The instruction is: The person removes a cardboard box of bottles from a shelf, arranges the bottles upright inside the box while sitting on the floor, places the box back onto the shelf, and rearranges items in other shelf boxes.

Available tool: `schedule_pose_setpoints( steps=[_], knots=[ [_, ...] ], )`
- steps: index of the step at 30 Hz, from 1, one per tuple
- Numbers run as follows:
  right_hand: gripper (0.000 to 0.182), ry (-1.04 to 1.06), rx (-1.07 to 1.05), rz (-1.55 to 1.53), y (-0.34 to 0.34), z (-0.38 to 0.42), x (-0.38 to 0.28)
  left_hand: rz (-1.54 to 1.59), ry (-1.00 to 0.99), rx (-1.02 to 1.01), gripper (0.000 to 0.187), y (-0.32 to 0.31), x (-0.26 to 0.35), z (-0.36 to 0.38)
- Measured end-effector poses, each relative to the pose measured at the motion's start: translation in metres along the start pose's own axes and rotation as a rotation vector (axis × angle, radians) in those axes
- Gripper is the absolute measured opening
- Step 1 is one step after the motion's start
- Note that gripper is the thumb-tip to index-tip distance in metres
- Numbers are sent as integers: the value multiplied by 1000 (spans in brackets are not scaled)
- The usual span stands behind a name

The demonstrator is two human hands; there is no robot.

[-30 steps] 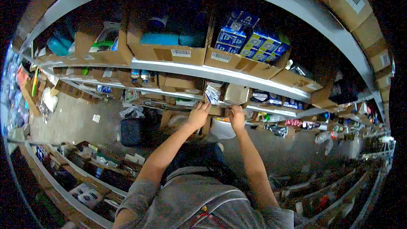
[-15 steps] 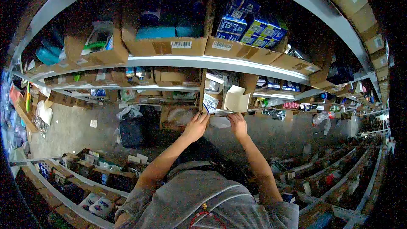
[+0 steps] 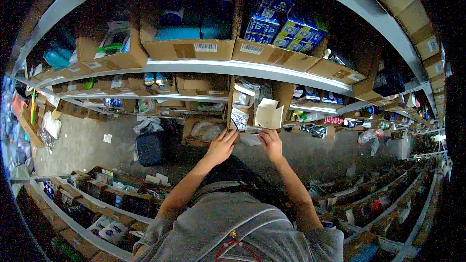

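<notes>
Both my hands grip the front edge of an open cardboard box (image 3: 279,98) that sticks out from the second shelf. My left hand (image 3: 221,145) holds its lower left corner, my right hand (image 3: 271,144) its lower right corner. Inside the box are clear plastic packets (image 3: 241,111) and a small pale carton (image 3: 269,113). My arms reach up from my grey shirt at the bottom of the view.
Grey metal shelves (image 3: 213,67) carry cardboard boxes with barcode labels, one with blue cartons (image 3: 284,33). A dark bin (image 3: 151,148) stands on the concrete floor at left. More shelving with boxes runs along the lower left and right.
The box has come out of the shelf toward me and tilted down, with both hands moving down with it. Its inside now shows more.
</notes>
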State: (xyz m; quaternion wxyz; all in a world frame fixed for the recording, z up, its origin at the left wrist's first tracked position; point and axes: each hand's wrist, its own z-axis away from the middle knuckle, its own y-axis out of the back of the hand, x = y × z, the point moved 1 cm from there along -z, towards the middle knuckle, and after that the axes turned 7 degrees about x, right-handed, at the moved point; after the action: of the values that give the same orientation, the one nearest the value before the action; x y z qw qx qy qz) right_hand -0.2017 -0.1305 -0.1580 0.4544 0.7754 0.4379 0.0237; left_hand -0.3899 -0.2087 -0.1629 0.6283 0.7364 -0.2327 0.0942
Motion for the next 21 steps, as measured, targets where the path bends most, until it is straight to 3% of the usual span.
schedule_pose_setpoints(
  steps=[7,9,10,12,13,14,16,21],
  knots=[
    [12,-184,-192,-52,-11,33,9,84,35,13,40,-2,1,4],
    [28,-583,-417,-108,-27,50,23,97,27,35,39,-3,1,3],
    [28,-588,-418,-107,-42,61,34,108,21,61,38,-3,1,3],
    [43,-1138,-395,-779,-72,85,50,120,25,64,38,-7,0,2],
    [46,-1338,-591,-1072,-41,44,18,131,34,76,37,-9,0,1],
    [46,-1337,-596,-1068,-41,37,14,133,38,80,37,-10,1,0],
    [42,-1469,-598,-1718,-45,30,6,104,21,108,36,-7,3,-3],
    [41,-1379,-532,-1655,-50,13,8,151,109,143,38,-2,7,-8]
  ],
)
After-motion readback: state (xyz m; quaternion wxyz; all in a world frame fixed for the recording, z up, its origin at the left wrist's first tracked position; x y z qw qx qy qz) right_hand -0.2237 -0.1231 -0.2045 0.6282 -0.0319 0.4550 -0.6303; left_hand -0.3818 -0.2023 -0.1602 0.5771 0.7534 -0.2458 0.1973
